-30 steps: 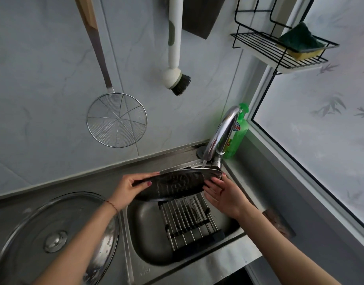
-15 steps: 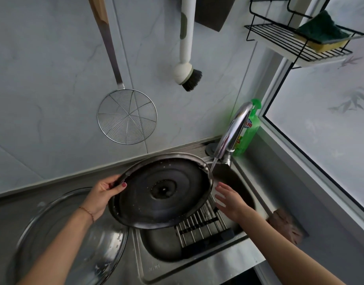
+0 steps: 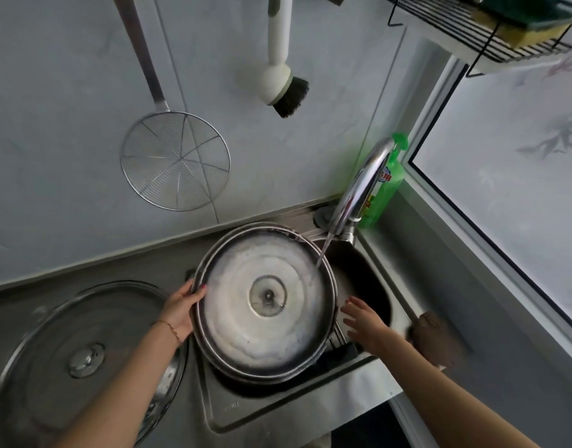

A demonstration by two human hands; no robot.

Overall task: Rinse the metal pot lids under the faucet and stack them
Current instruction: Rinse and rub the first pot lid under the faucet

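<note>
Left hand (image 3: 181,310) grips the pot lid (image 3: 265,302) rim, tilting its underside toward the faucet (image 3: 359,195) stream for rinsing, while right hand (image 3: 363,321), fingers spread, holds nothing beside it.

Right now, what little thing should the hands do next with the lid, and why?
Probably turn the lid slowly under the water. The faucet stream only hits its far right rim. The left hand grips the left rim, and the right hand is open beside the right rim, so it looks ready to help spin it.
</note>
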